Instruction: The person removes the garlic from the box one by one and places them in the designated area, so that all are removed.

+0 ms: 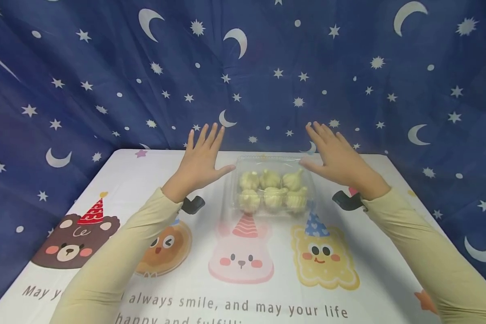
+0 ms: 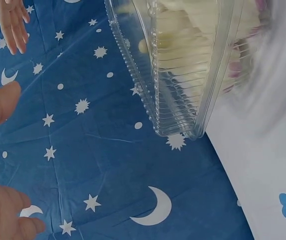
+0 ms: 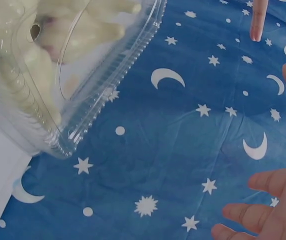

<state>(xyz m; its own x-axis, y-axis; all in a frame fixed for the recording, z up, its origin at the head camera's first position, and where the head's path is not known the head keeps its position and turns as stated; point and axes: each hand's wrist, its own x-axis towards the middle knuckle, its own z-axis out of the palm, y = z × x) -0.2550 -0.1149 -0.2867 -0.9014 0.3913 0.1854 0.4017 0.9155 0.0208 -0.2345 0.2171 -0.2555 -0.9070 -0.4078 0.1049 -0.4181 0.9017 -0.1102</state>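
Observation:
A clear plastic clamshell box (image 1: 273, 163) with a ridged rim sits on the table, its lid down. Inside it lie several pale garlic bulbs (image 1: 271, 180) in two rows. My left hand (image 1: 200, 164) is held up at the box's left side, fingers straight and spread, thumb pointing toward the box. On the other side my right hand (image 1: 340, 162) is raised likewise, its thumb near the box's right back corner; whether it touches is unclear. Neither hand holds anything. In the left wrist view the box (image 2: 182, 75) stands apart from the left fingers (image 2: 0, 105).
A white tablecloth (image 1: 243, 297) printed with cartoon faces and lettering covers the table. Behind and beside it hangs a dark blue curtain (image 1: 267, 58) with moons and stars. Black camera mounts (image 1: 348, 201) sit at both wrists, below the sleeves.

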